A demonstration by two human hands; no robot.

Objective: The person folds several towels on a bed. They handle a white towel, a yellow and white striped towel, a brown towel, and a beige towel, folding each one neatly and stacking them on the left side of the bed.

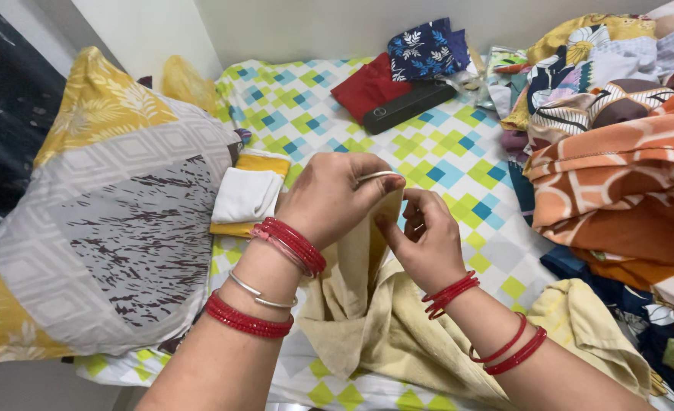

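Both hands (pixel 375 213) pinched on cloth (pixel 367 304)

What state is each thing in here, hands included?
left hand: pinching the top edge of the cream cloth
right hand: gripping the same edge
cream cloth: held up, crumpled below
white and yellow cloth: folded, lying flat
black box: closed
orange patterned cloths: piled
pillow: propped on its side

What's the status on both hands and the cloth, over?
Left hand and right hand both pinch the pale yellow cloth, lifted edge upright. Pillow left, folded clothes pile right; nothing between.
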